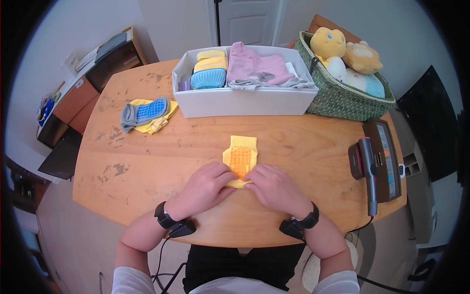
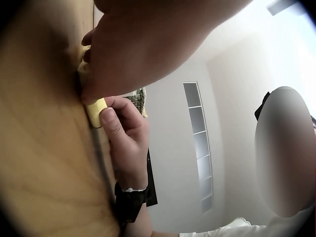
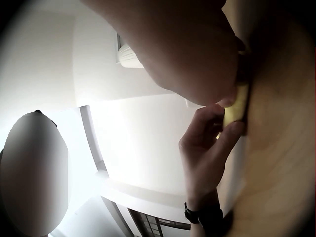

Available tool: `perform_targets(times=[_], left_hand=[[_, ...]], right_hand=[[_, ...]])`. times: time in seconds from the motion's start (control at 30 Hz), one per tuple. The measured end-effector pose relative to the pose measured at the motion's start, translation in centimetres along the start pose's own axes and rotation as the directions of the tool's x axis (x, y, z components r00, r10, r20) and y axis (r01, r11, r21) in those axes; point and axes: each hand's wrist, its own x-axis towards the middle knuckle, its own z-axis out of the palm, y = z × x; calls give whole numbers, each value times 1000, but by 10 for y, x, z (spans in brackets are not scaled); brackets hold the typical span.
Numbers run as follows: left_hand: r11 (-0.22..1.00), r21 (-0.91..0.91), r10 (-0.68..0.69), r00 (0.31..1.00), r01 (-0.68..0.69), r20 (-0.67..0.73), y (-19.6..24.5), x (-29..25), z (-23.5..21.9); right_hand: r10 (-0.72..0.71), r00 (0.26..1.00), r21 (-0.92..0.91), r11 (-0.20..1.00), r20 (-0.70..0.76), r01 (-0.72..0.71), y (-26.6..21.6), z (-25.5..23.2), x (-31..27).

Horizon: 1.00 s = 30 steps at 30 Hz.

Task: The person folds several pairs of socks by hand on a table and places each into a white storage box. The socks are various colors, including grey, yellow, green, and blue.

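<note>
A yellow sock with an orange gripper-dot sole lies flat on the wooden table, its ribbed cuff pointing away from the person. My left hand pinches the near end of the sock at its left side. On the right side of that same end, my right hand grips the fabric between thumb and fingers. The near edge looks turned up between the two hands. In the left wrist view the right hand holds the yellow fabric between thumb and fingers; the right wrist view shows the left hand pinching it too.
A grey and blue sock lies on yellow fabric at the left. Behind stands a white box of folded clothes, beside a green woven basket of plush toys. A dark handheld device with a cord lies by a brown box at right.
</note>
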Motion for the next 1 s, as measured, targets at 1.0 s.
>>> perform_targets(times=[1.0], left_hand=[[982, -171, -56, 991, 77, 125, -4, -3, -1]], right_hand=[[-72, 994, -75, 994, 79, 78, -6, -9, -1]])
